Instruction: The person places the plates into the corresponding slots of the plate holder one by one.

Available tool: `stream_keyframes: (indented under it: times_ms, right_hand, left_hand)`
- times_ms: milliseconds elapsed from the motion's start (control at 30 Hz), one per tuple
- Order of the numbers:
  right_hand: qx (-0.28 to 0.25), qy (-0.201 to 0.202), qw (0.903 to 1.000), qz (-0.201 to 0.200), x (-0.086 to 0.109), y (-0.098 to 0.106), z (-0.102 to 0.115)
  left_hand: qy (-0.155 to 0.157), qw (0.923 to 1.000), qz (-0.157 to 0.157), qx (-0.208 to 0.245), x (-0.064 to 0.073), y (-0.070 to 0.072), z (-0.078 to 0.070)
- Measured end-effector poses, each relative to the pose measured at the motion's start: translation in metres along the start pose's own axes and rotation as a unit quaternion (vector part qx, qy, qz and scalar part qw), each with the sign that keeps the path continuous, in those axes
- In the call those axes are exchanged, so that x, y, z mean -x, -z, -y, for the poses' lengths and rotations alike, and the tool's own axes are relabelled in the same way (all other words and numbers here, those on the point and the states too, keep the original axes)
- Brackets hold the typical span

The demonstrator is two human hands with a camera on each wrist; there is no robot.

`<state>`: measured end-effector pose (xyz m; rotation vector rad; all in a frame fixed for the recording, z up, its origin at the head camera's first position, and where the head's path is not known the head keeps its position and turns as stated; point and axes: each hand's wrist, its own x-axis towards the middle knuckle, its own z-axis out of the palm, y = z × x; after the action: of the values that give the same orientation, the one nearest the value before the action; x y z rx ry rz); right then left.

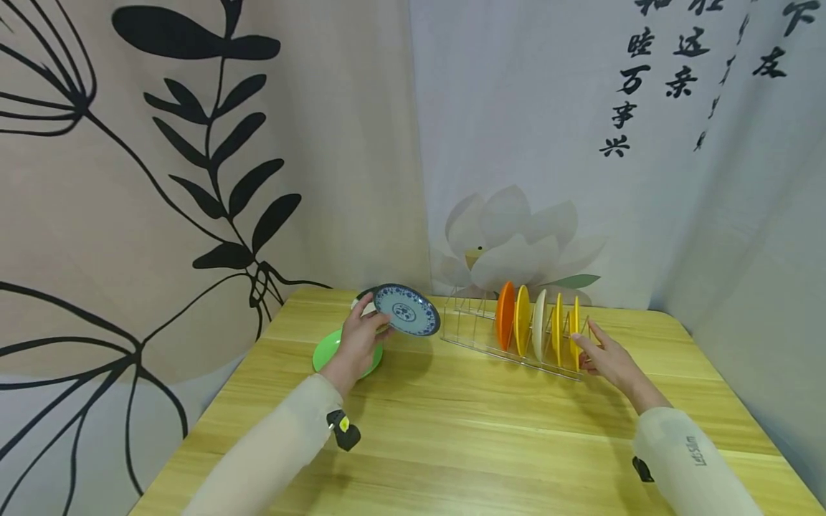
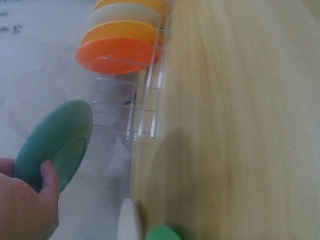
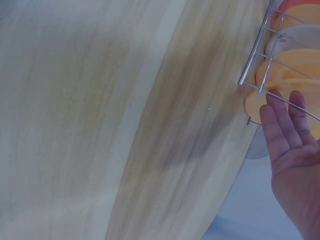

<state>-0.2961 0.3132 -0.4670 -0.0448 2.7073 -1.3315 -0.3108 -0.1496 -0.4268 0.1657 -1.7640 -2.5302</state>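
Note:
My left hand (image 1: 358, 340) holds a small plate with a blue floral pattern (image 1: 406, 309) by its edge, tilted above the table left of the rack. The plate's green underside (image 2: 59, 141) faces the left wrist camera, where the thumb lies across it. At the right end of the wire dish rack (image 1: 479, 347), my right hand (image 1: 606, 362) has its fingers extended beside the end wire and the last yellow plate (image 1: 575, 331). Upright in the rack stand an orange plate (image 1: 505, 315), a white plate (image 1: 538, 324) and several yellow ones; its left slots hold no plates.
A green plate (image 1: 325, 349) lies on the wooden table (image 1: 452, 444) beneath my left forearm and hand. Behind it, a white dish (image 2: 128, 220) is partly hidden by the left hand. A printed curtain (image 1: 348, 143) hangs along the table's back edge.

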Motion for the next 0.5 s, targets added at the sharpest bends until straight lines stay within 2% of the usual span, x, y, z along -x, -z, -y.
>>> stream_keyframes:
  times_ms: [300,500]
  right_hand:
    - [-0.001,0.0,1.0,0.001,0.0,-0.001,0.001]
    - [-0.001,-0.003,1.0,0.002,0.001,-0.001,0.002]
  left_hand:
    - [-0.015,0.9997,0.019,0.009,-0.01,-0.021,-0.015]
    - [-0.008,0.9999,0.007,0.01,-0.018,-0.039,-0.019]
